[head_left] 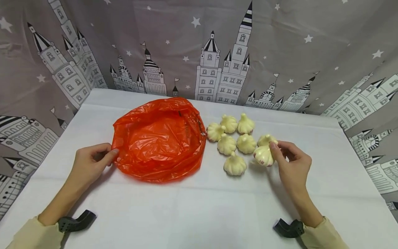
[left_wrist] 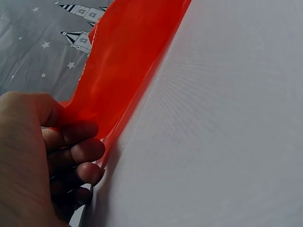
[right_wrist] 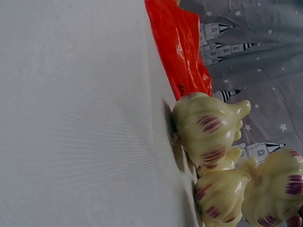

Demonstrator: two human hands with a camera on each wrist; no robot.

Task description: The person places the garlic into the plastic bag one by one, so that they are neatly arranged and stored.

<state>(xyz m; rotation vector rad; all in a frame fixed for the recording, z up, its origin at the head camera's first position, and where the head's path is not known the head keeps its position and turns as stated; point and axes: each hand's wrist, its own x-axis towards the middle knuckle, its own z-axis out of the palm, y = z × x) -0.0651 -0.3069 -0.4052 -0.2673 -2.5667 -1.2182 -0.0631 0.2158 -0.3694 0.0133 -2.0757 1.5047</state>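
Observation:
A red plastic bag (head_left: pixel 155 141) lies with its mouth spread wide on the white table. My left hand (head_left: pixel 93 162) pinches the bag's left rim between thumb and forefinger; in the left wrist view the other fingers curl below the red film (left_wrist: pixel 128 56). To the bag's right, several cream garlic bulbs with purple streaks sit in a loose group, the nearest bulb (head_left: pixel 235 164) at the front. My right hand (head_left: pixel 293 164) holds one garlic bulb (head_left: pixel 263 155) just above the table, partly hiding another bulb (head_left: pixel 265 139) behind it. The held bulb (right_wrist: pixel 274 189) looms large in the right wrist view.
A white cloth (head_left: pixel 199 214) covers the table. Behind it hangs a grey curtain (head_left: pixel 174 41) printed with castles and stars. Dark devices are strapped at the left wrist (head_left: pixel 76 222) and right wrist (head_left: pixel 289 228).

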